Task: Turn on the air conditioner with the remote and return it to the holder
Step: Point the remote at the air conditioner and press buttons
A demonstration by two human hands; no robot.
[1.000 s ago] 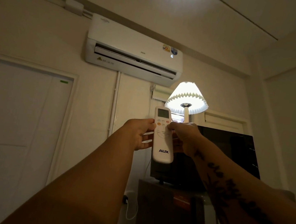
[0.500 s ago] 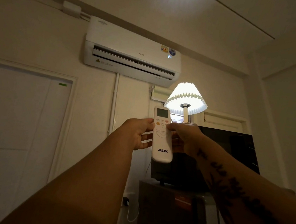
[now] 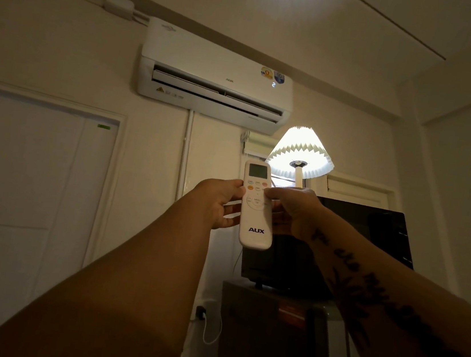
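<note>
Both hands meet near the centre of the view around a white AUX remote (image 3: 256, 208), held upright with its small screen at the top and the logo near its lower end; the left hand (image 3: 219, 203) grips the remote's left edge, thumb on the front by the upper buttons and fingers curled behind; the right hand (image 3: 294, 211) closes on the right edge, its thumb laid across the button face just below the coloured buttons; the right forearm carries dark tattoos.

At about 11 o'clock from the remote, high on the wall, hangs the white air conditioner (image 3: 216, 75); a lit digit glows on the right of its front panel, beneath two round stickers, and its long louvre slot shows dark. A white pipe (image 3: 185, 153) drops straight down the wall from its underside.

At 1 o'clock from the remote, a lamp (image 3: 302, 154) with a pleated white shade is lit. At 4 o'clock, behind the right wrist, a black microwave (image 3: 371, 229) rests on a dark cabinet (image 3: 266, 341). At 9 o'clock, well apart, a pale door (image 3: 27, 181) fills the left wall; at 6 o'clock, low on the wall, a white cable (image 3: 212, 332) loops from a plug.
</note>
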